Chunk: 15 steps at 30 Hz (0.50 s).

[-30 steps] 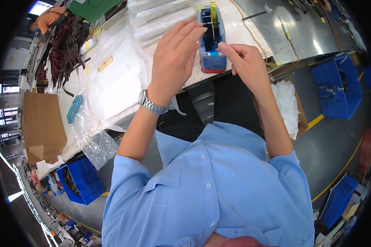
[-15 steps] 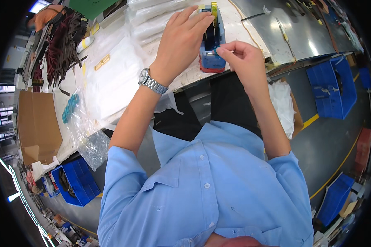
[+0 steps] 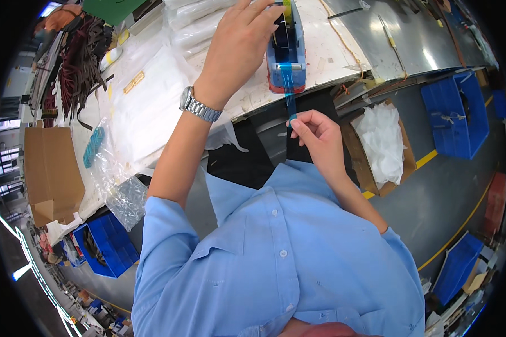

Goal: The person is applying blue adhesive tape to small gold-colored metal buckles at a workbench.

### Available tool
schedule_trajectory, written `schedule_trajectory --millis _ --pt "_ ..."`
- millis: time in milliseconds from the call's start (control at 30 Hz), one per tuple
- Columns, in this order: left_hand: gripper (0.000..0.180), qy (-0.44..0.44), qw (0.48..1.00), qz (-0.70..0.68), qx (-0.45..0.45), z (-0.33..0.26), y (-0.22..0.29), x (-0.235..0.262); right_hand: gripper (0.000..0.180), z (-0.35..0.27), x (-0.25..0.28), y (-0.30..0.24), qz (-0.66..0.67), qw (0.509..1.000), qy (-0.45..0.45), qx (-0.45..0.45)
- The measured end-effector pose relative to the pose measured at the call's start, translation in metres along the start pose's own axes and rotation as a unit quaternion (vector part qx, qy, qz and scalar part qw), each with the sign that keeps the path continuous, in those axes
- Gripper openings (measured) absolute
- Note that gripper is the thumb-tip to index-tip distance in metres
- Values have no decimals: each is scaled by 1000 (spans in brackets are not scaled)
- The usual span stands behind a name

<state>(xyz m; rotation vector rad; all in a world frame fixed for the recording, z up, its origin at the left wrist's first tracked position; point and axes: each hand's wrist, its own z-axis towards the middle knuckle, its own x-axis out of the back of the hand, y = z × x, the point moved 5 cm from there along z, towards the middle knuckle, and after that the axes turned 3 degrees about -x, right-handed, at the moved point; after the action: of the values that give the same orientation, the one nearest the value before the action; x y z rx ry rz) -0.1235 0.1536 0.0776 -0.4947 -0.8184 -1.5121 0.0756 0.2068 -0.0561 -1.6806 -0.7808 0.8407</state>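
A blue tape dispenser [image 3: 299, 74] with a red base stands at the table's front edge. Over its far left side reaches my left hand [image 3: 239, 45], fingers bent across the top against the dispenser; some fingertips run close to the upper picture edge. A roll of yellow-green tape [image 3: 287, 12] shows at the far end of the dispenser. From its near end a strip of translucent blue tape [image 3: 290, 104] stretches down past the table edge. My right hand [image 3: 320, 140] pinches the free end of this strip between thumb and forefinger.
Left of the dispenser lie clear plastic packs [image 3: 194, 22], a white sheet stack [image 3: 146, 106] and a yellow clip-like piece [image 3: 134, 82]. Below the table's right part stands a carton with white plastic [image 3: 381, 143], near a blue bin [image 3: 452, 118]. Another carton [image 3: 50, 168] is far left.
My right hand has moved from the dispenser's near end down toward my body, drawing out a strip of blue tape. My left hand stays at the dispenser.
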Motion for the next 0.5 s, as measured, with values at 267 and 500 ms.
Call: schedule_trajectory --millis 267,500 --pt "22 112 986 53 113 -51 -48 99 7 -12 -7 -16 -18 999 -7 39" --pt "17 -41 921 208 327 -176 -197 166 12 -17 -10 -20 49 997 -57 -27"
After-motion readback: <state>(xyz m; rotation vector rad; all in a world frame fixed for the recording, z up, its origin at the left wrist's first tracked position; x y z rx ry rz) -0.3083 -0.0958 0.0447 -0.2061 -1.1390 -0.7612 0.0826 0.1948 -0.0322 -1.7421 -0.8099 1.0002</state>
